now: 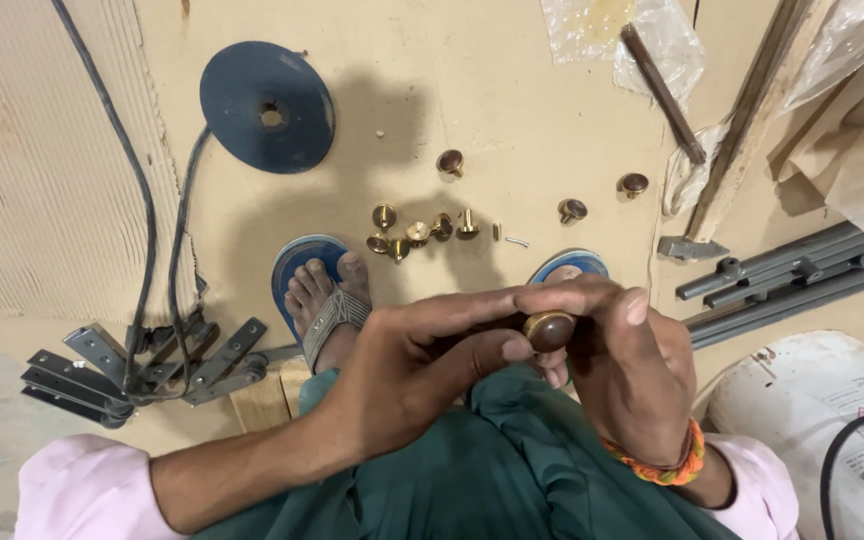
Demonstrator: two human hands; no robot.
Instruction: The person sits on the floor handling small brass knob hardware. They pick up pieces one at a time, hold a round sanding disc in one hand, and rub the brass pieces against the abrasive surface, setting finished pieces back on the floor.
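Both hands, left hand (422, 360) and right hand (617, 360), pinch a round brown knob (549, 329) above the lap, fingers seemingly clamping its edges. Beyond, brass fittings (422, 232) lie scattered on the tan board floor (512, 110), near a blue disc (267, 107) and a hammer (664, 92).

Knob (550, 329), round, brown-bronze, glossy domed face turned up, pinched between left thumb tip and right fingers, right index lying just above it, stem hidden behind the fingers
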